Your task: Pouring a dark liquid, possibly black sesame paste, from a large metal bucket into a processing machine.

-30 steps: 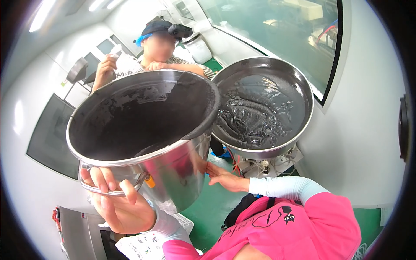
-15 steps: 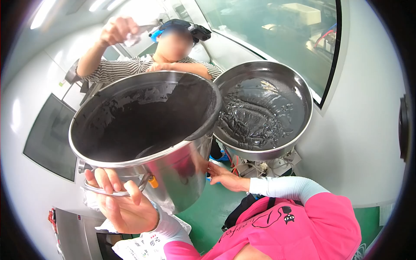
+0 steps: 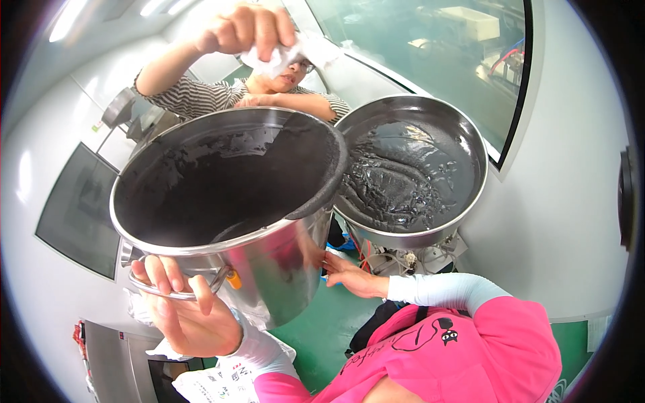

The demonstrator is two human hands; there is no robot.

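Note:
A large steel bucket (image 3: 282, 282) is tilted toward me, its inner wall coated with black paste. My left hand (image 3: 195, 316) has its fingers hooked round the loop handle (image 3: 171, 293) on the bucket's near side. My right hand (image 3: 353, 277) lies with outstretched fingers against the bucket's lower right side; some fingertips are partly hidden. Beside the bucket on the right stands a round steel pan (image 3: 480, 161) holding thick, glossy black paste (image 3: 396, 181). The bucket's rim touches or overlaps the pan's left edge; I cannot tell which.
Across the bucket, a person in a striped shirt (image 3: 195, 97) holds a crumpled white wipe (image 3: 272, 62) above it, their other forearm behind the rim. Tubing and equipment (image 3: 410, 258) sit under the pan. A window (image 3: 430, 60) is behind, and a white bag (image 3: 215, 383) lies lower left.
The other person's raised hand has moved right and closer over the bucket with the white wipe. The bucket has shifted very slightly right; my hands keep their places on it.

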